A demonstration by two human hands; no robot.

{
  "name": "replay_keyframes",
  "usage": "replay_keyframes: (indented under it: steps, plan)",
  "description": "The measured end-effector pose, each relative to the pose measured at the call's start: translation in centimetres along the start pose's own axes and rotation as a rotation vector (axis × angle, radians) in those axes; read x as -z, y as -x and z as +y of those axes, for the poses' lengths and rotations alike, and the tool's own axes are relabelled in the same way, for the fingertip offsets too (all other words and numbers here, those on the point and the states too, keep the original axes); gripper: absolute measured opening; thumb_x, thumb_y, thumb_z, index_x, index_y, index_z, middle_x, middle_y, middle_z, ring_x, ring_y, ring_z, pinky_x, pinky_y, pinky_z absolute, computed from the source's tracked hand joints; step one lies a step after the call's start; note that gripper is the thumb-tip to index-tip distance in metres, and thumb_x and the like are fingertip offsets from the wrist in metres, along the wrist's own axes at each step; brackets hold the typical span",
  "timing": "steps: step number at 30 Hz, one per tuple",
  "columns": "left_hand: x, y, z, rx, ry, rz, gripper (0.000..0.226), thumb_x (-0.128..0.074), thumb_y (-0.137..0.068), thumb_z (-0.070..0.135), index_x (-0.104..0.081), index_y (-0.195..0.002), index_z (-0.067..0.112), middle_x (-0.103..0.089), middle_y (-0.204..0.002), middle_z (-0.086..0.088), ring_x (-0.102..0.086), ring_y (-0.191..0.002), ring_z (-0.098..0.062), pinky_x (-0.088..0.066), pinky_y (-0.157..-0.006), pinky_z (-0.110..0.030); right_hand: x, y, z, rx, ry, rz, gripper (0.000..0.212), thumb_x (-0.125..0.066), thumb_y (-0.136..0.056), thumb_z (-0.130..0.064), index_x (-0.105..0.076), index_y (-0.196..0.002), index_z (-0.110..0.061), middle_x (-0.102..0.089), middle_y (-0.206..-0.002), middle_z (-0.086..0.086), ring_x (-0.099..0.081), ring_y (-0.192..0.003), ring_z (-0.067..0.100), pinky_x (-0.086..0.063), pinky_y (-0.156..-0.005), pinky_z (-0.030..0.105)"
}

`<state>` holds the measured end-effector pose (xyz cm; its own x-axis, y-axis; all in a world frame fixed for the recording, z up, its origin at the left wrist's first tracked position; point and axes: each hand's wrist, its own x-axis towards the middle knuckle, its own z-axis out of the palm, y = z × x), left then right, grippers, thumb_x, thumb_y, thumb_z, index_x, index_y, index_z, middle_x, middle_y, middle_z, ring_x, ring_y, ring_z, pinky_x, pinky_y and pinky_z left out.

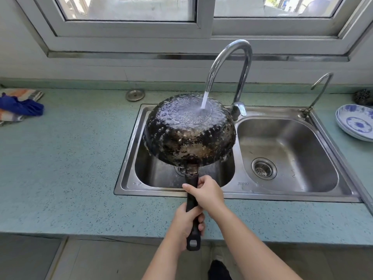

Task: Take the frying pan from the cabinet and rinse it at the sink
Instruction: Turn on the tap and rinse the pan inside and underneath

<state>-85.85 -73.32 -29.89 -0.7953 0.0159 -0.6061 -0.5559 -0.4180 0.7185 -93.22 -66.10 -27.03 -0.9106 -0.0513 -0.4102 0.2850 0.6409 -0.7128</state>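
Teal speckled countertop [60,168] runs along under the window, with a double-bowl steel sink [290,196] set into it. Far left on the counter: a striped cloth [19,93] with a blue cloth [22,107] bunched on top. A round metal sink plug [135,94] lies flat on the counter just behind the sink's left bowl. Far right: stacked blue-and-white plates [356,122], partly cut by the frame edge. Behind them a dark scrubber [363,97], blurred. A tall gooseneck faucet [232,63] stands on the sink deck between the bowls; a smaller thin tap [319,91] stands at the right rear corner.
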Motion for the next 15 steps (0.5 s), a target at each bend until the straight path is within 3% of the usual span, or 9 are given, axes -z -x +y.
replay_keyframes:
  steps: [4, 15]
  plan:
    - [-0.26, 0.18, 0.06, -0.011, -0.011, 0.001, 0.011, -0.053, -0.087, 0.005, -0.046, -0.079, 0.007, -0.05, -0.046, 0.0, -0.043, -0.033, -0.012, -0.039, -0.035, -0.021, 0.2, 0.06, 0.16, -0.005, -0.017, 0.001, 0.041, -0.069, -0.069, -0.053, -0.05, -0.087, -0.02, -0.054, -0.074, -0.012, -0.056, -0.08, 0.016, -0.039, -0.068, 0.029]
    - [-0.7, 0.47, 0.29, -0.018, -0.009, 0.007, 0.012, -0.053, -0.087, 0.005, -0.045, -0.078, 0.007, -0.049, -0.045, 0.001, -0.042, -0.033, -0.012, -0.037, -0.035, -0.021, 0.46, 0.23, 0.09, -0.003, -0.015, -0.006, 0.044, -0.069, -0.069, -0.053, -0.051, -0.09, -0.019, -0.058, -0.083, -0.006, -0.058, -0.083, 0.018, -0.04, -0.069, 0.029]
